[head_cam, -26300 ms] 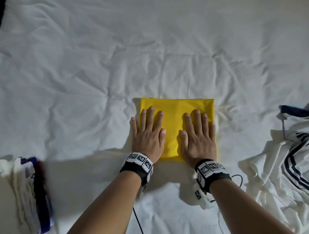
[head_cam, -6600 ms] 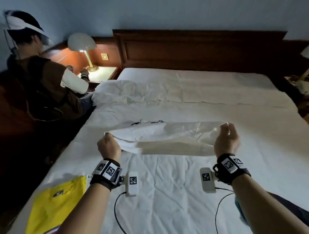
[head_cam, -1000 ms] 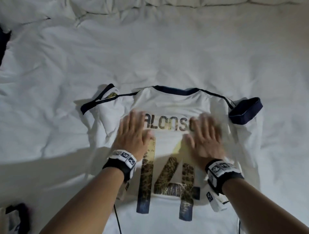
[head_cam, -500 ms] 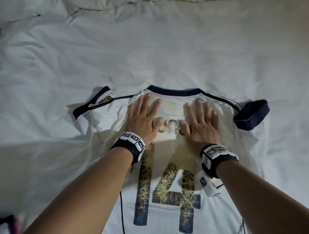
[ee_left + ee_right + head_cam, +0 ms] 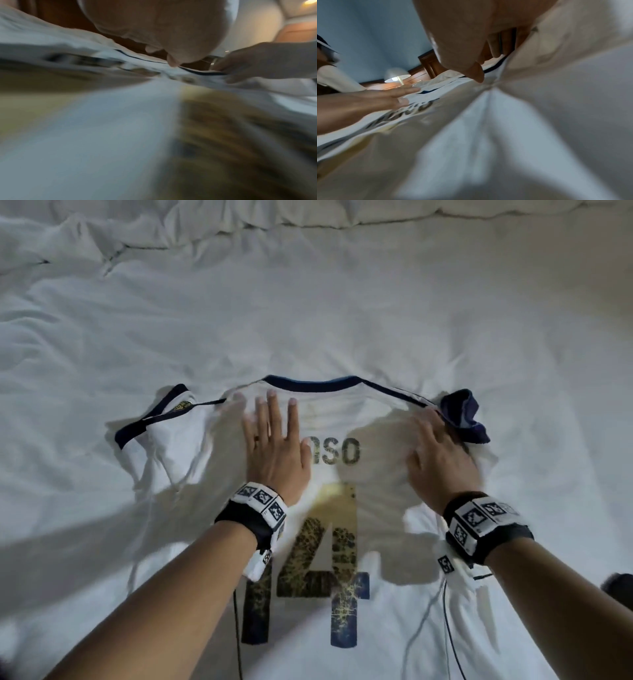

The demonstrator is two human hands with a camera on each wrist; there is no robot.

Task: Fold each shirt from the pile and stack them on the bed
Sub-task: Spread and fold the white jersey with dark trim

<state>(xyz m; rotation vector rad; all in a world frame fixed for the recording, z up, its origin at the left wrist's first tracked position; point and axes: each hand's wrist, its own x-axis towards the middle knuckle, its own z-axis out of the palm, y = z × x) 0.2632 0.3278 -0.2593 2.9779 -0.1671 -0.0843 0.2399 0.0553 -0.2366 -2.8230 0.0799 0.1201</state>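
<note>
A white jersey point(image 5: 342, 419) with navy trim lies back-up on the bed, with the number 14 and part of a name showing. My left hand point(image 5: 274, 440) lies flat on its upper back, just below the collar, fingers straight. My right hand point(image 5: 438, 453) presses on the right shoulder, its fingertips at the crumpled navy-cuffed right sleeve point(image 5: 462, 419). The left sleeve point(image 5: 161, 422) lies bunched out to the side. In the right wrist view the jersey point(image 5: 505, 121) creases under my right hand point(image 5: 462, 40). The left wrist view is blurred, and my right hand point(image 5: 257, 60) shows at the collar trim.
White bed sheet point(image 5: 342, 302) surrounds the jersey, with rumpled bedding point(image 5: 239, 220) along the far edge. Cables trail from both wrists over the jersey's lower part. A lit lamp point(image 5: 397, 78), a wooden headboard point(image 5: 429, 63) and another person point(image 5: 327, 65) are beyond the bed.
My hands have slid apart over the jersey's upper back. The left went slightly left toward the shoulder, the right out to the right sleeve. More of the name shows between them.
</note>
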